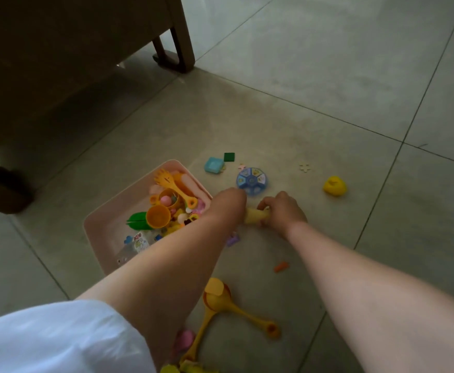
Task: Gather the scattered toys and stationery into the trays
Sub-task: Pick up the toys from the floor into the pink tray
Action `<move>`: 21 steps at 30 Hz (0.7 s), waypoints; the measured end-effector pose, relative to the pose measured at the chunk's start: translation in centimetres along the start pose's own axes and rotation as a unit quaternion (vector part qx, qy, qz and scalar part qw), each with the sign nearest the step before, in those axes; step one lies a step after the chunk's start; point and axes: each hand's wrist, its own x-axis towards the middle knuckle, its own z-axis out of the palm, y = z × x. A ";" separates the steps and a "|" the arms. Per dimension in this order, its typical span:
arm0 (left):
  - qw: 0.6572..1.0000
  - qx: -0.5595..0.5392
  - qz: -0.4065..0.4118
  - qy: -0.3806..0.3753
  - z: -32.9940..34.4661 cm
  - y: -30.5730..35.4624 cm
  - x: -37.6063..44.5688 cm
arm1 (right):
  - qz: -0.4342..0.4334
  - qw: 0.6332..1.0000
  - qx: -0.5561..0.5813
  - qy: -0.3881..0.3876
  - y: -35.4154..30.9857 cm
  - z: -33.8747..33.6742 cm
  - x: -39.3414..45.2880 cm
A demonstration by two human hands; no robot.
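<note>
A pink tray (107,211) sits on the tiled floor, holding several toys such as a yellow fork, an orange cup and a green piece. My left hand (229,204) and my right hand (281,208) meet just right of the tray, both closed on a pale yellow cylindrical toy (256,215) held between them. Just beyond my hands lies a blue round toy (252,181). A yellow duck (334,186) rests further right. Yellow scoops (220,300) lie near my left forearm.
A light blue box (214,165), a green square (229,157), small puzzle pieces (304,167), an orange bit (281,266), a purple piece (232,239) and a pink toy (184,339) lie scattered. Dark wooden furniture (85,49) stands at the upper left.
</note>
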 end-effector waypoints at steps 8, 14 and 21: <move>0.998 0.023 -0.043 -0.031 -0.2 1.2 -0.1 | 0.042 0.998 0.049 -0.027 0.7 -0.3 0.1; 0.996 -0.059 0.021 0.055 -1.7 -0.2 -1.2 | 0.049 0.988 0.148 0.008 -0.2 -0.9 0.3; 0.960 -0.204 -0.103 0.164 -6.1 -6.2 -4.3 | -0.024 0.960 0.279 0.020 -6.6 -1.5 -0.1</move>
